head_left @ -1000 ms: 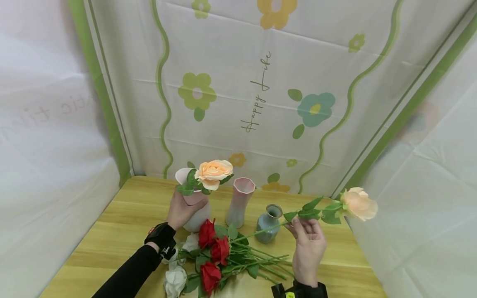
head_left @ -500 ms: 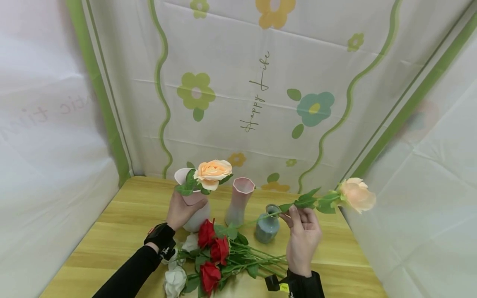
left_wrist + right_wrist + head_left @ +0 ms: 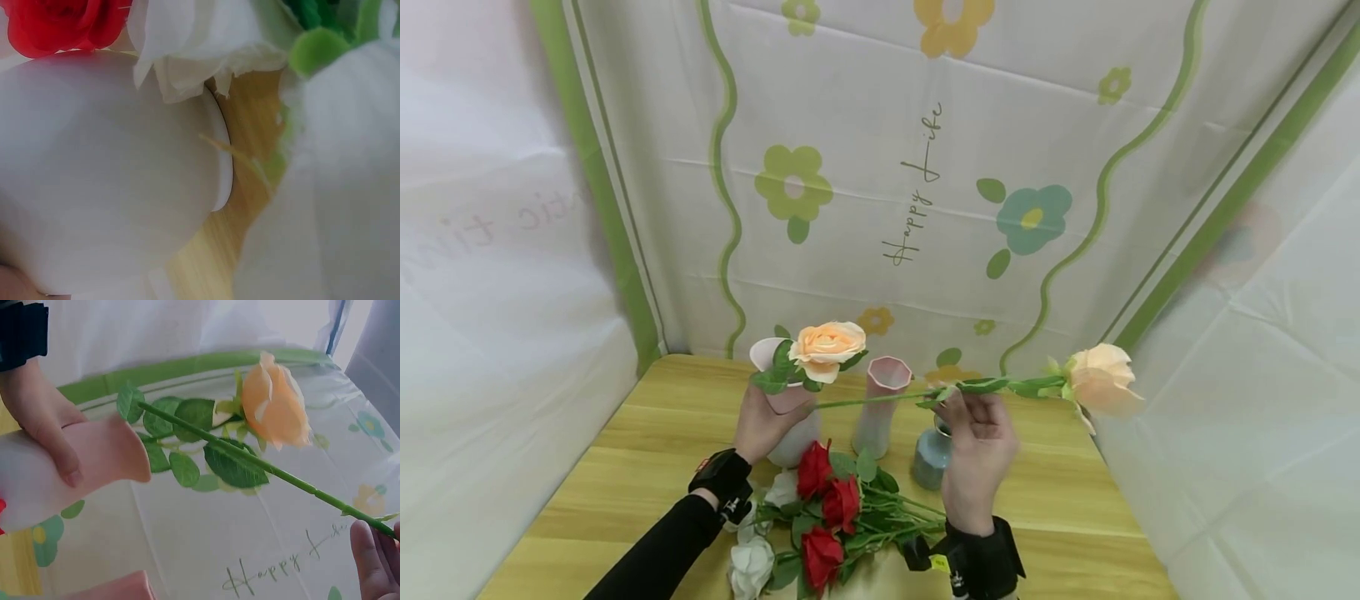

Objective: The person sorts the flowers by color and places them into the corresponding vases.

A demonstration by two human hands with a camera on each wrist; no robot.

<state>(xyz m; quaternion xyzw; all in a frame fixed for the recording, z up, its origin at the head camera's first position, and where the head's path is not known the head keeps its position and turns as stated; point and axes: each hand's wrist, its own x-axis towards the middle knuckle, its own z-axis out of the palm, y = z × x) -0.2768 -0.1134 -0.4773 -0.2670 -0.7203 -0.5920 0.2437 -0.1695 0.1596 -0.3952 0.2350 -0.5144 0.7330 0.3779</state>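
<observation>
My left hand (image 3: 771, 425) grips a pink-and-white vase (image 3: 797, 446) around its upper part, thumb on the near side. A peach rose (image 3: 829, 350) stands in that vase, its leaves at the mouth. My right hand (image 3: 981, 450) pinches the stem of a second peach rose (image 3: 1103, 381), which lies nearly level in the air, bloom to the right. Its bare stem (image 3: 294, 482) points left, and the tip appears near the vase's mouth in the right wrist view; contact cannot be told. In the left wrist view, the vase's pale body (image 3: 119, 169) fills much of the picture.
A slim pink-and-grey vase (image 3: 876, 417) stands between the hands. Behind my right hand is a small blue-grey vase (image 3: 929, 462), partly hidden. Red roses (image 3: 823, 557) and white roses (image 3: 751, 567) lie in front on the wooden table (image 3: 1075, 517). Printed cloth surrounds the table.
My right hand has moved left and up with the peach rose, and the stem has swung to nearly level with its tip nearer the held vase. My left hand stays in place.
</observation>
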